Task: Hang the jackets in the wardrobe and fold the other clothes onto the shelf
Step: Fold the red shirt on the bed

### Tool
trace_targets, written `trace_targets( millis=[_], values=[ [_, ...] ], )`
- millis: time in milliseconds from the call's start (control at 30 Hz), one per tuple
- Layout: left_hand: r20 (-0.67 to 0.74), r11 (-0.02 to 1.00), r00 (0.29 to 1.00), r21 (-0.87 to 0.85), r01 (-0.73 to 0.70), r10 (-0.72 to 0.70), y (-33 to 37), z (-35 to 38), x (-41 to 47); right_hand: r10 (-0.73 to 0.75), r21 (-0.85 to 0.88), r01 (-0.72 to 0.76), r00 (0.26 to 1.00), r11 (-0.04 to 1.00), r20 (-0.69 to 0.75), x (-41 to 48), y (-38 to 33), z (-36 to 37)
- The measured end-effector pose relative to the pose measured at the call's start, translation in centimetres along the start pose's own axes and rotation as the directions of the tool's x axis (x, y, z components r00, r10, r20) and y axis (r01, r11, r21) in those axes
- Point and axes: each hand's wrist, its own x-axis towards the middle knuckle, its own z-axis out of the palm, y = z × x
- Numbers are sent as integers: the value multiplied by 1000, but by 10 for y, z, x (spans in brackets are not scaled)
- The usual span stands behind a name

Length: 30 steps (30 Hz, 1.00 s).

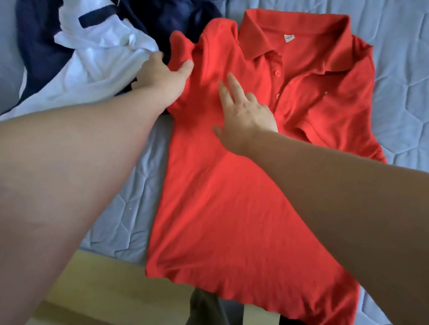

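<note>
A red polo shirt (pixel 244 196) lies front up on the blue quilted bed (pixel 417 84), collar at the far end, hem hanging over the near edge. My left hand (pixel 164 76) pinches the shirt's left sleeve, which is bunched up between thumb and fingers. My right hand (pixel 241 115) rests flat on the shirt's chest, just left of the button placket, fingers spread. The shirt's right sleeve is folded in over the body.
A heap of other clothes lies at the far left of the bed: a white garment with a dark stripe (pixel 96 45) and navy garments (pixel 167 8). Below the bed edge are a yellowish floor (pixel 119 291) and my grey trousers (pixel 210 320).
</note>
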Motion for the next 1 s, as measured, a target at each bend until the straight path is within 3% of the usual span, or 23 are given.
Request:
trace_targets(
  millis=[100, 233, 400, 567, 733, 800, 900, 1000],
  values=[
    [40, 971, 996, -227, -71, 82, -10, -2, 12, 41, 7, -41, 999, 999, 3, 21, -24, 8],
    [-44, 908, 994, -403, -112, 103, -26, -8, 16, 144, 35, -147, 986, 988, 79, 40, -38, 11],
    [-266, 954, 963, -274, -121, 45, -54, -8, 14, 225, 76, -236, 966, 969, 124, 52, -51, 7],
    [-290, 965, 940, -240, 111, -180, -66, 0, 12, 303, 60, -314, 942, 948, 148, 61, -60, -2],
    [-345, 935, 914, -343, 91, -215, -64, 7, 13, 319, -9, -323, 930, 946, 180, 67, -60, 0],
    [-421, 928, 899, -371, -48, -122, -58, 5, 4, 308, -37, -307, 929, 951, 204, 70, -58, 3],
    [-528, 877, 832, -305, -372, 170, -45, 1, -25, 260, -36, -262, 914, 964, 310, 73, -47, 6],
    [-417, 794, 779, -189, -578, 468, -43, 9, -65, 110, 81, -142, 944, 987, 311, 62, -21, 1]
  ],
)
